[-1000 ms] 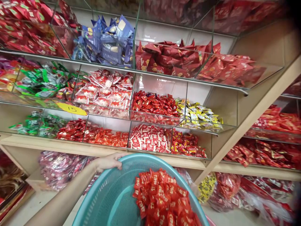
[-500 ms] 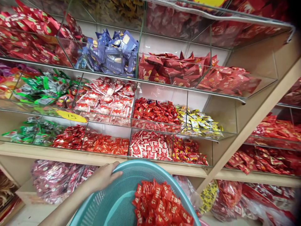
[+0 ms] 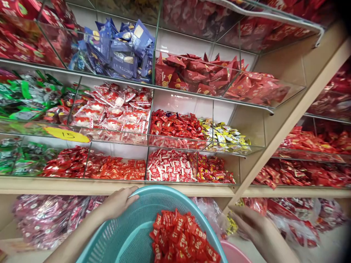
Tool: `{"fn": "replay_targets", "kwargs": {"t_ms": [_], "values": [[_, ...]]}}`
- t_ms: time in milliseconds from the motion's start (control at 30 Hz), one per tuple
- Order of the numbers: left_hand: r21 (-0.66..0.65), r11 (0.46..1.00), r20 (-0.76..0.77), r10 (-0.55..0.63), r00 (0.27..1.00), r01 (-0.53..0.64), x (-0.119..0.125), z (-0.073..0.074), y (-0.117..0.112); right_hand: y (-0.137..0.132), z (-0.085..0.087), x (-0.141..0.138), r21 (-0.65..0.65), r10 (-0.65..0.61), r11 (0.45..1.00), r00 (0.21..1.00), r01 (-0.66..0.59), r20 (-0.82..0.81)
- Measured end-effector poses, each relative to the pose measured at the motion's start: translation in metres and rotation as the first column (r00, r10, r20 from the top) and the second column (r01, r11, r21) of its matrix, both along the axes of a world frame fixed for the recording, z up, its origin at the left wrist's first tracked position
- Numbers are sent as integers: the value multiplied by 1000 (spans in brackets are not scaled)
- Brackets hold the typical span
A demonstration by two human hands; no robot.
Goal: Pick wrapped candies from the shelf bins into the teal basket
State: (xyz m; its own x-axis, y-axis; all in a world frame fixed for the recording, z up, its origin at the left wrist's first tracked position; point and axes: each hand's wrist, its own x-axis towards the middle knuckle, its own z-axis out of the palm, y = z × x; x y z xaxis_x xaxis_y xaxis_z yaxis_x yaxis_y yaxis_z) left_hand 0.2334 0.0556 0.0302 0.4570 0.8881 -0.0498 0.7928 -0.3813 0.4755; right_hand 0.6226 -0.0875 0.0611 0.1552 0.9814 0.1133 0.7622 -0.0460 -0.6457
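Observation:
A teal plastic basket [image 3: 128,223] is tilted towards me at the bottom centre, its far rim close to the lowest shelf edge. My left hand [image 3: 117,201] grips its rim on the left side, fingers hooked over the edge. Inside, on the right, lies a heap of small red wrapped candies [image 3: 181,237] with pale lettering. My right hand [image 3: 251,223] is right of the basket, apart from it, blurred by motion. Its fingers stretch out towards the left and hold nothing that I can see.
Glass-divided shelves hold red-and-white packets [image 3: 171,166], orange-red candies [image 3: 120,168], yellow packets [image 3: 226,135] and blue packets [image 3: 123,51]. A yellow tag [image 3: 67,134] reads 15. Under the shelf lie bagged sweets [image 3: 46,219]. A pink basin [image 3: 236,252] sits low beside the basket. A slanted wooden post [image 3: 287,120] stands right.
My right hand has come into view from the right. The view has shifted, so the shelves sit further left. My left hand still grips the basket's rim.

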Motion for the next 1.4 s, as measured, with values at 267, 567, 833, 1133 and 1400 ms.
{"fn": "replay_targets", "kwargs": {"t_ms": [267, 567, 833, 1133, 1400], "values": [[-15, 1000, 81, 27, 996, -26, 3, -16, 0, 119, 16, -56, 239, 48, 942, 797, -237, 602], [-60, 998, 108, -6, 994, 13, 3, -17, 4, 121, 13, -53, 213, 59, 946, 778, -243, 625], [-89, 994, 284, -39, 958, 67, 3, -28, 4, 81, 13, -91, 225, 326, 909, 935, -351, 143], [-81, 990, 322, -83, 943, 114, 5, -21, 0, 104, -83, -177, -227, 468, 871, 876, -436, 116], [-118, 993, 350, 19, 936, 24, 2, -27, -1, 106, -82, -195, -290, 370, 913, 882, -288, 290]]}}
